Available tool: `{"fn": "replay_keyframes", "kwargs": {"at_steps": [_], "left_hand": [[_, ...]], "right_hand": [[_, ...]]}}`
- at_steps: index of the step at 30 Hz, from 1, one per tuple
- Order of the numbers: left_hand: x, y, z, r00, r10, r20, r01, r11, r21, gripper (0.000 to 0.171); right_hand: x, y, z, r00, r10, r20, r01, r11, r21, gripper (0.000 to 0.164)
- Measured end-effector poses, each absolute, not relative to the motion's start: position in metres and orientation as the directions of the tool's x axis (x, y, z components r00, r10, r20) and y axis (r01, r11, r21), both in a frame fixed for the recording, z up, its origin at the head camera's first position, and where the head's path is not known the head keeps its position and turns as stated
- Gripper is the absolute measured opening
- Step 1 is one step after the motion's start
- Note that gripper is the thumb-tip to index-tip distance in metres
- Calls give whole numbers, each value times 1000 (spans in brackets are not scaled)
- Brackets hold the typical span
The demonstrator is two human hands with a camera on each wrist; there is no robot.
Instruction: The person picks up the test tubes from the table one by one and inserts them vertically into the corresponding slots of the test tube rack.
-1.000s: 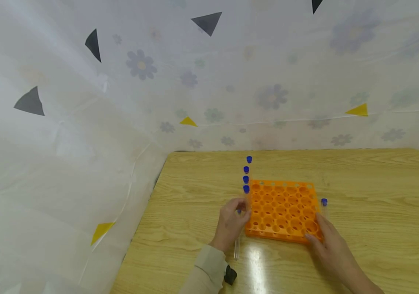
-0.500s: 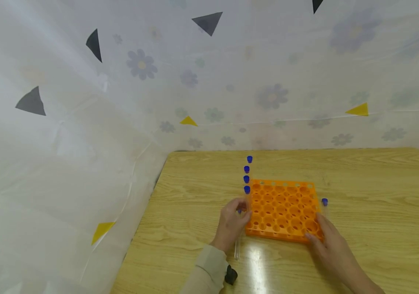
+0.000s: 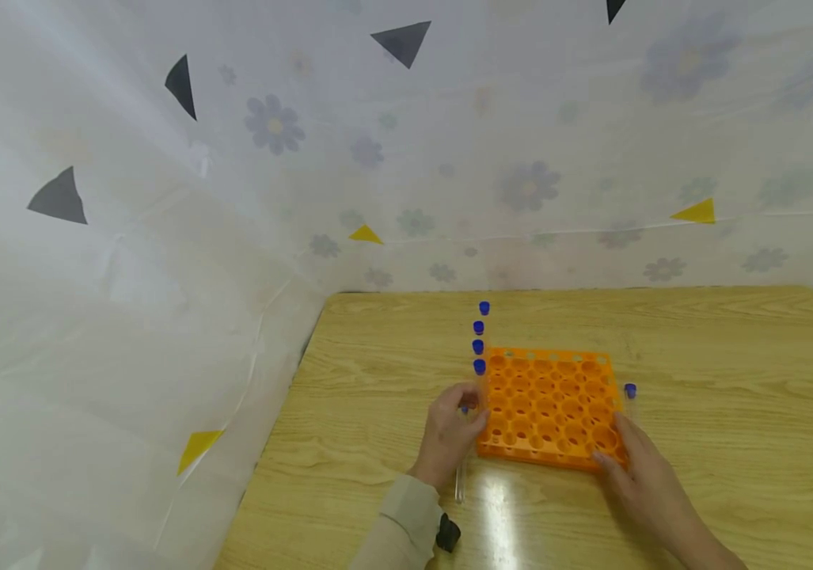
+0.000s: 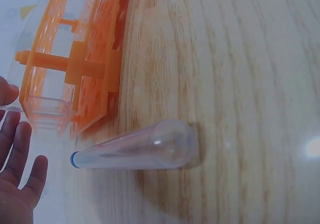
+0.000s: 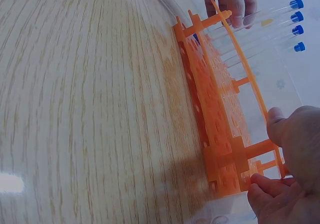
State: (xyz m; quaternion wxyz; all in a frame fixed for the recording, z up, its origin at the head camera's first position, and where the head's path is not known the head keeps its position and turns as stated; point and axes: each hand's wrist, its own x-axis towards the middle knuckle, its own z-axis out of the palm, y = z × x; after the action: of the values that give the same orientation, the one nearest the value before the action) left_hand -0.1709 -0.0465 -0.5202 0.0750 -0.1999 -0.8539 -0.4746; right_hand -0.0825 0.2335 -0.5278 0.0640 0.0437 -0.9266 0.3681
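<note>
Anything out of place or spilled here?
No spill or damage visible. One oddity: a blue-capped test tube lies flat on the table beside the orange test-tube rack, while four other blue-capped tubes stand along the rack's left edge.

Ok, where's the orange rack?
In the head view, the orange rack is on the table, right of centre, between the left hand and right hand.

On the left, a pale beige fabric sleeve [image 3: 390, 538] ends in a broad matching cuff [image 3: 409, 503], a small black irregular lump [image 3: 448, 533] showing beside it; the right forearm [image 3: 687, 530] is bare
</note>
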Motion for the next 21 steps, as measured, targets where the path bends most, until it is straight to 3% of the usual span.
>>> {"fn": "replay_keyframes", "kwargs": {"at_steps": [11, 17, 21], "left_hand": [[-171, -60, -516, -965, 222, 138, 221, 410, 885, 45], [-173, -76, -522, -956, 279, 95, 219, 456, 862, 61], [-174, -82, -524, -951, 305, 56, 205, 480, 853, 61]], "right_hand": [[-82, 233, -527, -990, -33, 137, -117, 730, -673, 71], [-82, 234, -527, -992, -32, 126, -109, 727, -678, 72], [-82, 233, -527, -991, -33, 128, -112, 726, -679, 72]]}}
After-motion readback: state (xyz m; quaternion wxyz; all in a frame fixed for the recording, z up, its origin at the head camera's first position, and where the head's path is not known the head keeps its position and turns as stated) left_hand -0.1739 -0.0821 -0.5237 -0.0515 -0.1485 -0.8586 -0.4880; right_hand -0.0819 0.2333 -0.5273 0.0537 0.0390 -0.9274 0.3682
